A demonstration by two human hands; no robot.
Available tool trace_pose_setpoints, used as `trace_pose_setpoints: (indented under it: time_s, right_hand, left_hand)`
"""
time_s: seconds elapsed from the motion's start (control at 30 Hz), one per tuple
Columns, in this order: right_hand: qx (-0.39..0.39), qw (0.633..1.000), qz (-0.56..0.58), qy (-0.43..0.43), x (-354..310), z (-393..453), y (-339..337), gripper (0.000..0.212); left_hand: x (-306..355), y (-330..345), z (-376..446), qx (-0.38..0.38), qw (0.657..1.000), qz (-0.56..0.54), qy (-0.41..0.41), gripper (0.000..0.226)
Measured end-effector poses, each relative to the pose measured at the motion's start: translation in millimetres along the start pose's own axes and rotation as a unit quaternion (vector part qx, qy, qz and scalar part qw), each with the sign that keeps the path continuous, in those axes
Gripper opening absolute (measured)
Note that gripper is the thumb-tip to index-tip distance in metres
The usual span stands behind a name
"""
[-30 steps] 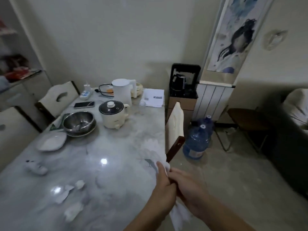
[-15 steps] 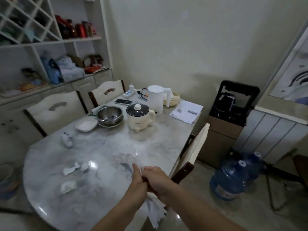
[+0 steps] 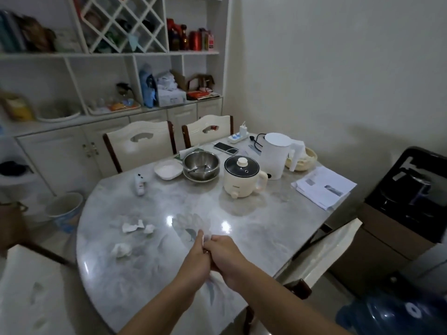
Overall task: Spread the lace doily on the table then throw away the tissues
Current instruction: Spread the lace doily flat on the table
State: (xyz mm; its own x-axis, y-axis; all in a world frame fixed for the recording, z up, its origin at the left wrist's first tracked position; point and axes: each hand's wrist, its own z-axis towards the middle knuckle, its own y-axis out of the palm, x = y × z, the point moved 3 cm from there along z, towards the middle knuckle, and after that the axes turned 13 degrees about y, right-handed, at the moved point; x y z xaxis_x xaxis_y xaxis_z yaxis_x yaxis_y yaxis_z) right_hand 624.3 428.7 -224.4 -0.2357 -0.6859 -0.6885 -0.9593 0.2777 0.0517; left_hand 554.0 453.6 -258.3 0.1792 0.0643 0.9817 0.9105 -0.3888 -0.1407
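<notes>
Now both hands meet over the near middle of the marble table (image 3: 278, 228), pressed close together: left hand (image 3: 197, 258) and right hand (image 3: 223, 252) each pinch the same bunched part of the lace doily (image 3: 191, 224). Sheer cloth fans out from the fingertips toward the table's centre, its far edge seeming to rest on the stone; another fold hangs below the wrists at the near rim. A second ago the person faced the room's far side, with the hands at the table's edge beside the chair and most of the cloth dangling toward the floor. Since then the view has swung round to the table and shelving, and the doily has come in over the surface. It is not yet spread: still gathered, hands not drawn apart. My reading is that the laying-out is about to start, and the grips must separate to open it flat. Tissues, untouched: two crumpled tissues (image 3: 136, 227) lie left of the hands, a third crumpled tissue (image 3: 122, 250) nearer the rim. They sit just beside where the cloth would open, so it may cover them. A bucket (image 3: 64, 210) stands on the floor past the table's left end; whether it serves as the bin I cannot tell. Cooking pot (image 3: 242, 177), steel bowl (image 3: 200, 164) and kettle (image 3: 278, 155) are well clear at the far end.
</notes>
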Motion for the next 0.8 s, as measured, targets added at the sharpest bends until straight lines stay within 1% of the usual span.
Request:
trace_pose_setpoints:
  time_s: [0.07, 0.1, 0.17, 0.2, 0.27, 0.33, 0.4, 0.5, 0.6, 0.67, 0.8]
  right_hand:
    - [0.009, 0.999, -0.035, 0.009, -7, 15, 1, 0.025]
    - [0.01, 0.999, -0.046, 0.011, -9, 22, 0, 0.024]
    - [0.017, 0.998, -0.054, 0.012, -14, 36, -4, 0.023]
    - [0.02, 0.998, -0.055, 0.014, -17, 41, -5, 0.022]
    - [0.009, 0.998, -0.057, 0.018, -18, 54, -9, 0.023]
    - [-0.014, 0.998, -0.061, 0.021, -20, 63, -14, 0.024]
    - [-0.052, 0.996, -0.064, 0.024, -21, 73, -20, 0.027]
    - [-0.101, 0.99, -0.089, 0.036, -23, 91, -31, 0.028]
    - [-0.115, 0.986, -0.114, 0.042, -29, 113, -43, 0.024]
    - [-0.129, 0.983, -0.119, 0.046, -34, 130, -54, 0.023]
    - [-0.129, 0.978, -0.149, 0.064, -44, 165, -86, 0.023]
  left_hand:
    - [-14, -4, 20, 0.02, 0.999, 0.015, -0.036, 0.044]
    - [-19, -5, 27, 0.009, 0.998, 0.008, -0.055, 0.048]
    - [-29, -11, 38, -0.029, 0.996, -0.005, -0.08, 0.063]
    - [-32, -15, 40, -0.039, 0.996, -0.007, -0.084, 0.061]
    - [-33, -20, 44, -0.031, 0.996, -0.02, -0.081, 0.051]
    - [-32, -23, 42, -0.026, 0.995, -0.054, -0.082, 0.056]
    - [-29, -22, 42, -0.016, 0.993, -0.088, -0.077, 0.052]
    - [-31, -19, 47, 0.013, 0.989, -0.116, -0.09, 0.034]
    - [-42, -18, 58, 0.055, 0.977, -0.16, -0.133, 0.036]
    - [-51, -17, 64, 0.096, 0.962, -0.205, -0.15, 0.036]
    - [-67, -13, 70, 0.188, 0.916, -0.321, -0.15, 0.032]
